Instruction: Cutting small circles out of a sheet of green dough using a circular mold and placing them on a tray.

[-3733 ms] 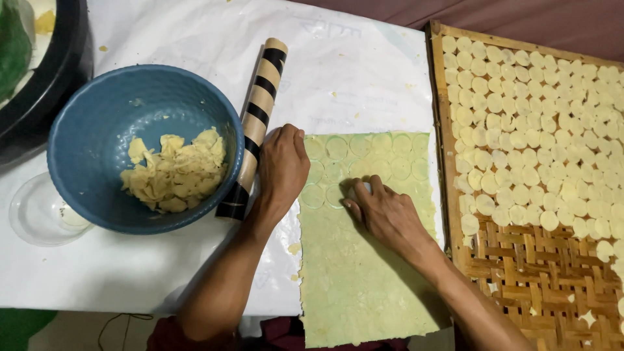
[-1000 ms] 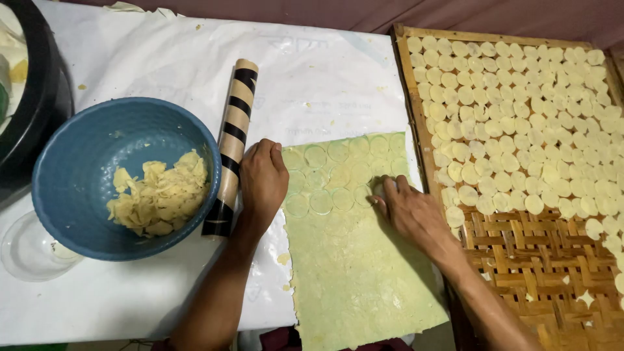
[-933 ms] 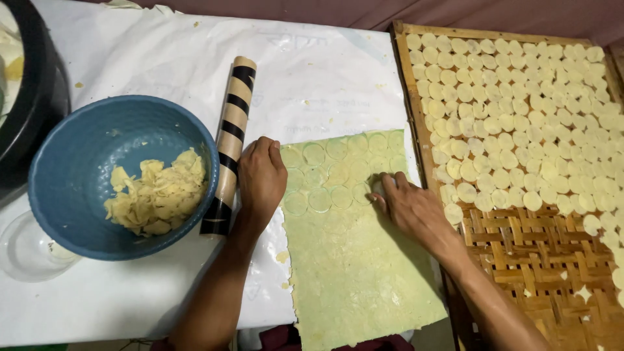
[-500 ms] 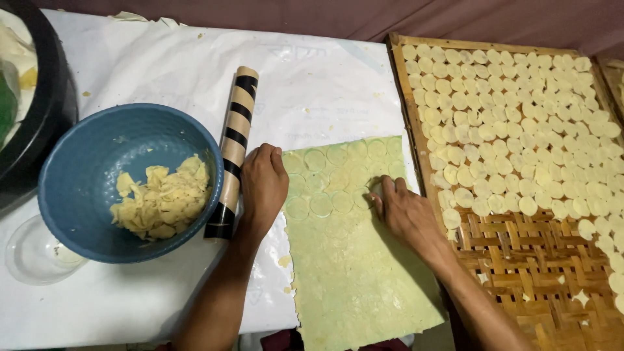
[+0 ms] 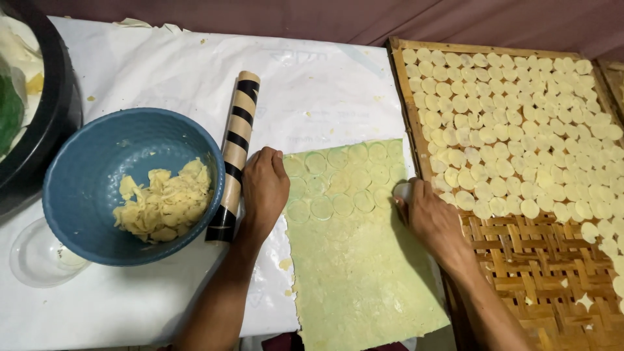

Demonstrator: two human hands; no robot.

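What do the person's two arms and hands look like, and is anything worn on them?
Both arms are bare as far as the picture shows: no sleeves, gloves, watch or bracelets. The left hand and the right hand show no rings. A dark red edge of clothing shows at the bottom, near the body.

We see the dough sheet (image 5: 361,260) at near centre on the surface (image 5: 130,65), the left hand (image 5: 263,192) on its left edge, the right hand (image 5: 432,218) on its right edge. Left of the sheet lies the rolling pin (image 5: 233,156), then the bowl (image 5: 97,175) holding scraps (image 5: 166,201). The tray (image 5: 520,273) at right carries cut discs (image 5: 520,130).
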